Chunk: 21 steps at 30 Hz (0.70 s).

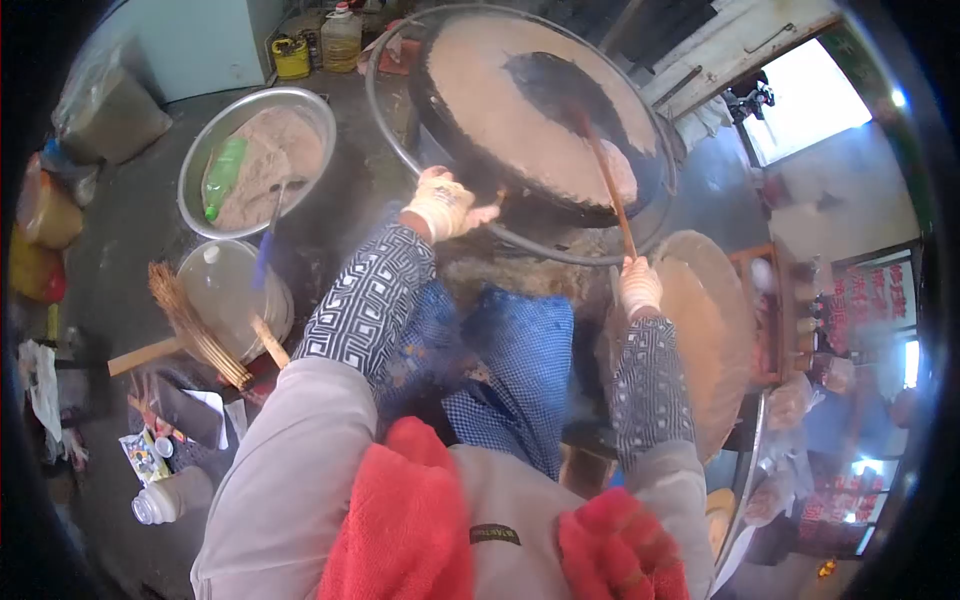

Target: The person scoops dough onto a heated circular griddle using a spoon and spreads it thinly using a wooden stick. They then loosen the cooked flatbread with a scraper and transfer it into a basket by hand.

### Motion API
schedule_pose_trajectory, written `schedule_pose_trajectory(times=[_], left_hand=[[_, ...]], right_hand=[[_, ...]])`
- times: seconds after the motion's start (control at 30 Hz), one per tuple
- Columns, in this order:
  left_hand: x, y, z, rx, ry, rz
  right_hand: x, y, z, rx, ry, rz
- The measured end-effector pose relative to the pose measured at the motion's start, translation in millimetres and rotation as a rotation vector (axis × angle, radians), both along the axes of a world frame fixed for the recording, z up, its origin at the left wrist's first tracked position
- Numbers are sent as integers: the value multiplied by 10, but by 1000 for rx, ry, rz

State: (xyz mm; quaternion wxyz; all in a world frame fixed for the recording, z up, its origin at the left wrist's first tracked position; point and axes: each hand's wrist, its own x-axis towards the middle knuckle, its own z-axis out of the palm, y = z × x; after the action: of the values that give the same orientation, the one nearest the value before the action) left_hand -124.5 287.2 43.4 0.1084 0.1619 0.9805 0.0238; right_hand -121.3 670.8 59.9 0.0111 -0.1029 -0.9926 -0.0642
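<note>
A large round griddle [430, 100] carries a pale layer of batter [470, 70] with a dark bare patch in its middle. My right hand [640, 287], in a light glove, is closed round the end of a long wooden stick [612, 190]. The stick reaches over the griddle beside a pale lump of dough [620, 172]. At the griddle's near left edge, by the metal ring [395, 150], is my gloved left hand [445, 207]. Its fingers are apart, one stretched to the right, and I see nothing held. Round thin pancakes [700, 330] lie right of my right forearm.
On the left stand a metal basin [328, 120] of pale mix with a green bottle [224, 172], and a bucket [230, 310] with a straw brush [195, 325] by it. A white jar [172, 498] is lower left. A wooden rack [785, 310] stands right.
</note>
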Motion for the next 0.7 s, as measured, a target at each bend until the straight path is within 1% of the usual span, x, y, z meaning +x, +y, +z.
schedule_pose_trajectory(times=[0.07,0.1,0.17,0.2,0.23,0.27,0.3,0.37,0.4,0.43,0.5,0.57,0.6,0.7], left_hand=[[-103,-99,-114,26,26,54],[-102,-126,-84,43,57,101],[27,-69,-87,176,367,156],[145,11,-1,246,528,182],[235,215,114,393,539,190],[301,436,167,469,548,138],[352,723,191,425,409,146],[407,1179,80,298,78,42],[419,1242,-4,318,111,66],[436,1267,-53,337,137,85],[338,1179,-113,388,117,33],[340,1109,-188,392,184,6],[360,1071,-118,377,167,7],[339,975,-126,353,157,-26]], right_hand=[[-71,64,-42,-29,27,-30],[-73,-6,10,-47,39,-42],[-26,-147,101,-94,35,8],[64,-215,129,-110,28,48],[157,-321,170,-124,21,89],[315,-543,328,-92,-47,120],[262,-442,111,-69,-107,187],[169,-278,-34,-113,-61,73],[44,-148,-51,-114,-56,-46],[-19,-70,-18,-98,-15,-55],[-110,-58,64,-125,-20,-37],[-74,-96,-10,-76,3,11],[24,-148,34,-79,-17,13],[-41,66,-144,-91,16,-62]])
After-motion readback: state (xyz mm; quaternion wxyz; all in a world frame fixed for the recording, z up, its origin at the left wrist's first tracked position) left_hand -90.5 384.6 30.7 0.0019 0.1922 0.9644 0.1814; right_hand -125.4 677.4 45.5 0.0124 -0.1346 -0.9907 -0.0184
